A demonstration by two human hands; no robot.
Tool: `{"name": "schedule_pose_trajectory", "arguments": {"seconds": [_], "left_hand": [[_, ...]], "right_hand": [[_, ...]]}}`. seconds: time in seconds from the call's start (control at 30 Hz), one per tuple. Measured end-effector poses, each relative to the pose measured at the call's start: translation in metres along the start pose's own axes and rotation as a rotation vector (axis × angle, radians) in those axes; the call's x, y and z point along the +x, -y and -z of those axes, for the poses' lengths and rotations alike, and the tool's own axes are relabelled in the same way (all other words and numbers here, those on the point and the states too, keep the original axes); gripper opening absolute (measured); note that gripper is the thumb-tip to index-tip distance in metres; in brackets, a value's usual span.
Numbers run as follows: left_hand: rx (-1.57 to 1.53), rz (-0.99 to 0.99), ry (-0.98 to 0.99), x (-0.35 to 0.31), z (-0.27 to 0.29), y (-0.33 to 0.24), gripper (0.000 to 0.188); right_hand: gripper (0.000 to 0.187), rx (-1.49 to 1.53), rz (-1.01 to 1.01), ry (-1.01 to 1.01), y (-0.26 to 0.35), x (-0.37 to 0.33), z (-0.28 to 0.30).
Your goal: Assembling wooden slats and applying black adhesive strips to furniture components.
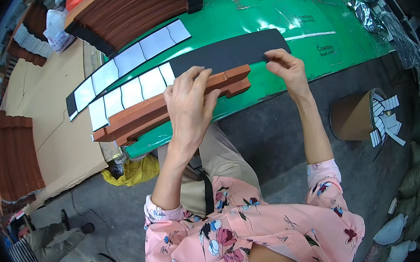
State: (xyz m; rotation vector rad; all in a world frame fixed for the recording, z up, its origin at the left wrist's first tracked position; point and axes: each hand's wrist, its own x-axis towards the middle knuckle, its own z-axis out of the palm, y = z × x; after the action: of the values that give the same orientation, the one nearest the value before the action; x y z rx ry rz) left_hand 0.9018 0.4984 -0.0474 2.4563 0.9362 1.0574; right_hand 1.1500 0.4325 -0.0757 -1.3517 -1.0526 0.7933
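Observation:
A reddish-brown moulding piece lies along the near edge of the green-covered table. My left hand is closed over its middle, with the thumb on the near side and the fingers on the far side. Just beyond it runs a long black strip, its left part covered by white backing sections. My right hand is raised at the strip's right end, its fingers curled into a pinch. Whatever they hold is too small to make out. Farther back lies a second strip with white sections.
Stacked brown mouldings stand at the back, with another stack at the far left on cardboard. A brown bin with white scraps is on the floor at right. A yellow bag sits below the table edge. Another person is at lower left.

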Motion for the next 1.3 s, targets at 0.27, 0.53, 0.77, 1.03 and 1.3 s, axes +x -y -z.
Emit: {"name": "schedule_pose_trajectory", "arguments": {"seconds": [0.27, 0.53, 0.77, 1.03, 1.3], "left_hand": [[0.017, 0.098, 0.032, 0.015, -0.037, -0.004, 0.032], [0.041, 0.160, -0.054, 0.016, -0.048, -0.006, 0.020], [0.019, 0.175, -0.060, 0.016, -0.047, -0.007, 0.018], [0.032, 0.183, -0.073, 0.016, -0.048, -0.007, 0.019], [0.007, 0.187, -0.078, 0.015, -0.053, -0.007, 0.020]], "right_hand": [[0.021, -0.483, 0.399, 0.219, 0.032, 0.018, -0.016], [0.020, -0.610, 0.437, 0.270, 0.030, 0.026, -0.017], [0.020, -0.632, 0.413, 0.317, 0.028, 0.028, -0.018], [0.021, -0.646, 0.436, 0.314, 0.026, 0.030, -0.020], [0.021, -0.669, 0.447, 0.314, 0.025, 0.029, -0.019]]}}
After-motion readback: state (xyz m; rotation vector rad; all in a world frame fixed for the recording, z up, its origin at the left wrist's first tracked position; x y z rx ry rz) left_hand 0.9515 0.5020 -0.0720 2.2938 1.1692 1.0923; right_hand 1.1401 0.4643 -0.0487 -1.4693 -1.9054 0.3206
